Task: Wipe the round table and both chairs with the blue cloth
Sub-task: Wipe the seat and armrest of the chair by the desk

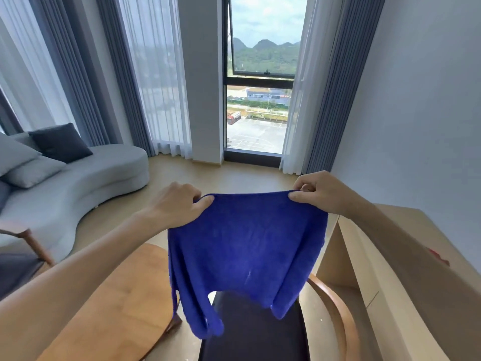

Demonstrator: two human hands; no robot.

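The blue cloth (pixel 244 251) hangs spread in the air in front of me. My left hand (pixel 179 204) pinches its top left corner and my right hand (pixel 317 194) pinches its top right corner. Below the cloth stands a chair (pixel 260 332) with a dark seat and a curved wooden armrest (pixel 335 311). The round wooden table (pixel 122 303) lies at the lower left, partly hidden by my left forearm. Part of a second chair (pixel 20 254) with a wooden frame shows at the far left edge.
A light grey curved sofa (pixel 86 183) with cushions sits at the left. A pale wooden cabinet (pixel 406 269) runs along the right wall. Curtains and a tall window (pixel 260 100) fill the back. Bare wooden floor lies between sofa and window.
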